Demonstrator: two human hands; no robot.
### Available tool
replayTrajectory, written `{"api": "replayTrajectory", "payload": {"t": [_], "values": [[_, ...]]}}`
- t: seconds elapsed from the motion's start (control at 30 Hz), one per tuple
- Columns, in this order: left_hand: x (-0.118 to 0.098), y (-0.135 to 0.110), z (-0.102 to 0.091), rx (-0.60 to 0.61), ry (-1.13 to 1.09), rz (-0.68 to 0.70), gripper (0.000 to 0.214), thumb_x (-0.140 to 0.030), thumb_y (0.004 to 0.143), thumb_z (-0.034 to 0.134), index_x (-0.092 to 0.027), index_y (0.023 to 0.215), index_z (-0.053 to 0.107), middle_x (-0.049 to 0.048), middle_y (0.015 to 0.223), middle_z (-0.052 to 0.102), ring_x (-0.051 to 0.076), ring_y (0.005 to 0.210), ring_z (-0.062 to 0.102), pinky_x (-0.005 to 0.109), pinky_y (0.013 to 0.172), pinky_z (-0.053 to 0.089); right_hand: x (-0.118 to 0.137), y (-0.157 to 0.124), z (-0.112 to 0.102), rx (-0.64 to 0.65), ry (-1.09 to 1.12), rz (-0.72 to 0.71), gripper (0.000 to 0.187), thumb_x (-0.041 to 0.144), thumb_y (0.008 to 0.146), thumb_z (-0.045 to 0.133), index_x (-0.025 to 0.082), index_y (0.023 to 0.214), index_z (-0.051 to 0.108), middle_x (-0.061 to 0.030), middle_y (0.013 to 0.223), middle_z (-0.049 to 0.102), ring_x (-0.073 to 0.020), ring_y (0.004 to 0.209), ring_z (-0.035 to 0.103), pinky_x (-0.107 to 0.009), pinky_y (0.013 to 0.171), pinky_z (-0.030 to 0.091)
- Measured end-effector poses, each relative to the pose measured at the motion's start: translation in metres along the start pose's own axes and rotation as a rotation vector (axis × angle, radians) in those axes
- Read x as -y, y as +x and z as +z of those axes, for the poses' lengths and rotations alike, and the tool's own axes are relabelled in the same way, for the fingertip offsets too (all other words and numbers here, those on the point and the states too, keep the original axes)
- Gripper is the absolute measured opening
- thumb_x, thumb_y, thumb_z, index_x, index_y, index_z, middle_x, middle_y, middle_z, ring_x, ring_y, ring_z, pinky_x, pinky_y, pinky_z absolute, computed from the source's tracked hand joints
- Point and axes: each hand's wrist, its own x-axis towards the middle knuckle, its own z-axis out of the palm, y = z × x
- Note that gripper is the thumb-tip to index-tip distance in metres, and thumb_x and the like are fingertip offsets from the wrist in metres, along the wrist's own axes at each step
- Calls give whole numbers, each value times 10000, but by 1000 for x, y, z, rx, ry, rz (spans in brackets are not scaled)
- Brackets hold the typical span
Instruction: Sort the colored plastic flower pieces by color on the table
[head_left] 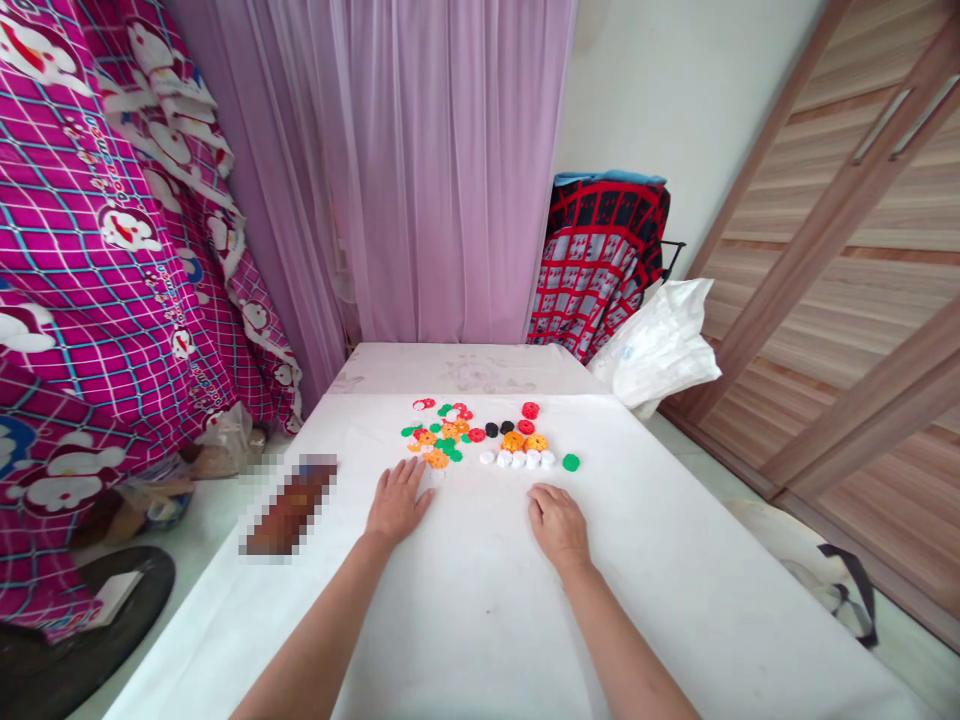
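A lilac curtain (442, 170) is hung at the far side. A pink cartoon blanket (90, 280) is seen on the left, a red checked cloth (600, 260) and a white bag (660, 350) on the right, beside wooden doors (847, 250).

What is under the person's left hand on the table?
The left hand lies flat on the white tablecloth, just short of the orange discs. Only cloth shows around it; whatever might lie beneath the palm is covered and cannot be seen.
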Motion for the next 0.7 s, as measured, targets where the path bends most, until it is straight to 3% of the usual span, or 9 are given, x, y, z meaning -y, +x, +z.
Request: {"api": "replayTrajectory", "payload": {"t": [0.27, 0.53, 0.7], "values": [[-11, 22, -4, 122, 48, -67, 694, -582, 923, 266, -192, 1497, 265, 75, 1568, 262, 261, 1456, 199, 498, 1177, 138, -2, 1, 2, -17, 55, -8, 239, 100, 825, 474, 202, 865, 686, -38, 956, 707, -179, 876, 596, -280, 835, 415], [-25, 32, -1, 154, 38, 48, 652, -589, 921, 271, -270, 1490, 279, 28, 1563, 288, 263, 1458, 189, 524, 1175, 122, 3, 3, -2, 2, 68, 11, 233, 88, 813, 485, 202, 835, 687, -39, 939, 705, -183, 855, 590, -291, 826, 425], [-19, 33, 5, 98, 33, 99, 671, -591, 925, 257, -231, 1490, 285, 52, 1572, 262, 265, 1462, 172, 516, 1179, 116, 3, 2, -3, 1, 59, 11, 239, 88, 813, 486, 210, 843, 689, -39, 954, 704, -186, 882, 589, -297, 837, 429]]}}
